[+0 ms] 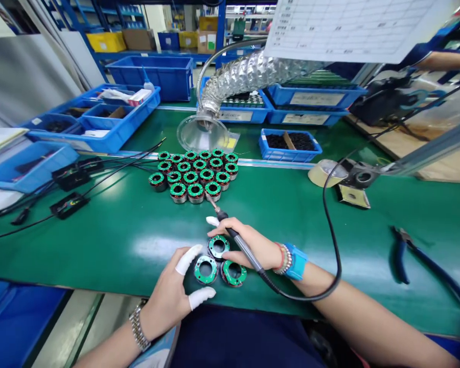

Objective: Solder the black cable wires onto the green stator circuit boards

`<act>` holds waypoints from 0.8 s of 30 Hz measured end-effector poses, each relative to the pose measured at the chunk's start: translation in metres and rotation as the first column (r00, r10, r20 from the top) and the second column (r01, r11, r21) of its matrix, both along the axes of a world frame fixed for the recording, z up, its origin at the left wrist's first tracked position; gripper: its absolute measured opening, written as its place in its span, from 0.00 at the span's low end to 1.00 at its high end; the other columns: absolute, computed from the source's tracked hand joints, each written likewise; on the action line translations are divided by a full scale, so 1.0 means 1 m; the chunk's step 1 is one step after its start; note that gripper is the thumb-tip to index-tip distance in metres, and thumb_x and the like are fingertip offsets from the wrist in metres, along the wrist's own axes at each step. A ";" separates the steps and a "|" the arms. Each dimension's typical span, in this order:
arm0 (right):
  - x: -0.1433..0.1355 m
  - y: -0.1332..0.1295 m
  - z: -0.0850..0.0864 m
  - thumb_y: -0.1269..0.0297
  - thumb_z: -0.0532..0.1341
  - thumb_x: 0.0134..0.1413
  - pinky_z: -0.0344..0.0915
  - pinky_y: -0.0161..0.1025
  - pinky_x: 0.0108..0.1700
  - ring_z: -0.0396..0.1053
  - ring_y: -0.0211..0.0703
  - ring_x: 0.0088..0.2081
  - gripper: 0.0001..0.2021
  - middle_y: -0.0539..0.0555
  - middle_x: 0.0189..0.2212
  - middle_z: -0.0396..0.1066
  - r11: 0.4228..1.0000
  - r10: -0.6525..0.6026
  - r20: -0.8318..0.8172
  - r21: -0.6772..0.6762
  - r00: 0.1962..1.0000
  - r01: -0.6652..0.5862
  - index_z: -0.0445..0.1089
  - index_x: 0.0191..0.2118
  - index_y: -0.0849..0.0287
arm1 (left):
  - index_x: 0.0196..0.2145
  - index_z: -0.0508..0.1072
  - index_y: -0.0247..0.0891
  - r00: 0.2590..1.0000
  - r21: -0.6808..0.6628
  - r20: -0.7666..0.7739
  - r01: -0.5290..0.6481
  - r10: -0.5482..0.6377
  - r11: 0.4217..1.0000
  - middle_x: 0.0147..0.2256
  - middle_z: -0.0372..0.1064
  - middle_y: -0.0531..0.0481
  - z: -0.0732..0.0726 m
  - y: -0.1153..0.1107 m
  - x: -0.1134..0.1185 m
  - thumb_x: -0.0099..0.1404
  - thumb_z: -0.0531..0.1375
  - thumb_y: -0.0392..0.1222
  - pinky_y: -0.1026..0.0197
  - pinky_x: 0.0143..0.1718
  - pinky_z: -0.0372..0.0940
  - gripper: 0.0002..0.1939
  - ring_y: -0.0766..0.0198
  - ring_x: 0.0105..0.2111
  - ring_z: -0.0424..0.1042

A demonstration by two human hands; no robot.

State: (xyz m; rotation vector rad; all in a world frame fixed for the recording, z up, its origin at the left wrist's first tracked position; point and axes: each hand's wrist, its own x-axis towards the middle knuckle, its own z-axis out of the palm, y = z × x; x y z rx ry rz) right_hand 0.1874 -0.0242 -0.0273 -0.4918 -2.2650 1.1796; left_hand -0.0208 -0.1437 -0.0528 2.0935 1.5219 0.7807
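My right hand [255,243] is closed around the grip of a soldering iron [246,251], whose tip points away from me toward the grouped motor stators. White finger cots cover fingertips on both hands. Three ring-shaped stators with green circuit boards sit close together at the front: a left one [206,280], a right one [236,281] and a rear one [219,238]. The right hand is over the rear and right ones. My left hand [167,291] is open, thumb and index finger spread beside the left stator; whether it touches is hard to tell.
Several more stators [190,183] stand in rows behind. Beyond them are a clear fume hood [189,134] on a foil duct [249,74] and blue bins [291,154]. Rightward lie a tape roll [318,175], an iron stand [362,176] and pliers [425,258]. Black cables [111,176] cross the left.
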 end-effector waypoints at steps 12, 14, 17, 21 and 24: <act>0.014 -0.002 -0.003 0.74 0.59 0.48 0.60 0.50 0.56 0.63 0.48 0.55 0.24 0.61 0.52 0.64 0.966 -0.246 0.018 0.085 0.969 0.244 0.51 0.50 0.53 | 0.62 0.48 0.41 0.989 -0.121 -0.044 0.137 -0.144 0.983 0.59 0.55 0.40 0.032 0.054 -0.025 0.63 0.57 0.43 0.49 0.56 0.59 0.34 0.54 0.57 0.59; 0.015 0.002 -0.006 0.76 0.58 0.48 0.58 0.51 0.57 0.61 0.47 0.57 0.24 0.61 0.54 0.63 0.979 -0.189 0.002 0.080 0.982 0.189 0.50 0.50 0.53 | 0.61 0.51 0.39 0.997 -0.086 -0.054 0.043 -0.048 0.995 0.54 0.59 0.39 0.030 0.053 -0.018 0.59 0.61 0.49 0.49 0.51 0.64 0.37 0.52 0.52 0.64; 0.013 0.005 -0.011 0.74 0.59 0.49 0.62 0.47 0.54 0.66 0.46 0.52 0.23 0.59 0.49 0.65 0.977 -0.191 -0.025 0.092 0.981 0.192 0.54 0.50 0.54 | 0.58 0.56 0.38 0.994 -0.008 -0.079 -0.070 0.069 0.998 0.46 0.63 0.41 0.023 0.053 -0.006 0.58 0.62 0.49 0.49 0.45 0.68 0.33 0.54 0.44 0.68; 0.010 0.000 -0.011 0.70 0.65 0.47 0.68 0.42 0.46 0.69 0.43 0.42 0.22 0.56 0.43 0.68 0.958 -0.260 -0.026 0.122 0.965 0.261 0.59 0.48 0.55 | 0.56 0.60 0.39 0.999 -0.038 -0.013 -0.031 0.030 0.999 0.48 0.65 0.42 0.019 0.071 -0.006 0.61 0.59 0.43 0.50 0.48 0.66 0.26 0.55 0.47 0.67; 0.010 -0.007 -0.008 0.68 0.66 0.45 0.69 0.41 0.43 0.69 0.42 0.39 0.22 0.54 0.40 0.68 0.947 -0.298 -0.014 0.123 0.954 0.298 0.60 0.47 0.55 | 0.55 0.61 0.38 0.985 -0.187 0.171 0.046 -0.013 0.981 0.52 0.64 0.43 0.020 0.097 -0.012 0.60 0.60 0.41 0.50 0.51 0.65 0.25 0.55 0.50 0.67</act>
